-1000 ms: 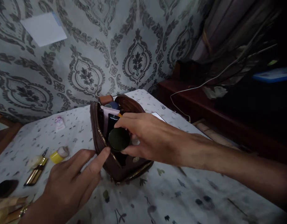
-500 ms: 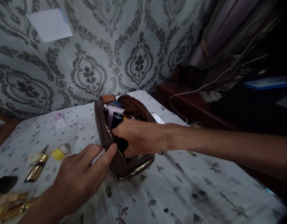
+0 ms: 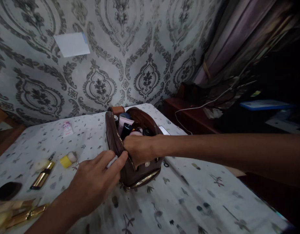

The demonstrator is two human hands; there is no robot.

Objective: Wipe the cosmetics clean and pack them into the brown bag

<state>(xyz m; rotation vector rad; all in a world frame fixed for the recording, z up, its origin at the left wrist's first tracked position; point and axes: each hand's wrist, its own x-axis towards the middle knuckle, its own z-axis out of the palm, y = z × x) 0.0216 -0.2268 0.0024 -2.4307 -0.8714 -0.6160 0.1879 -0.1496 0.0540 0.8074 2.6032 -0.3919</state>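
Observation:
A brown zippered bag [image 3: 113,136] stands unzipped on the patterned white cloth. My left hand [image 3: 98,182] pinches the near left edge of its opening, and a pale band shows between the fingers. My right hand [image 3: 137,146] reaches down into the bag from the right; its fingertips are hidden inside, so what they touch cannot be seen. Behind that hand, a pink tube [image 3: 124,122], a black glossy tube [image 3: 127,129] and other small items stick up in the bag.
On the cloth [image 3: 198,201] at left lie a gold-and-black tube [image 3: 42,175], a yellow-banded item [image 3: 68,159], a dark oval item [image 3: 7,190] and a small pink tube [image 3: 67,128]. A phone [image 3: 164,130] lies behind the bag. A white cable [image 3: 203,104] runs along the right.
My right hand has sunk deeper into the bag, its fingers now more hidden. The left hand keeps its hold on the edge. The whole view has shifted slightly.

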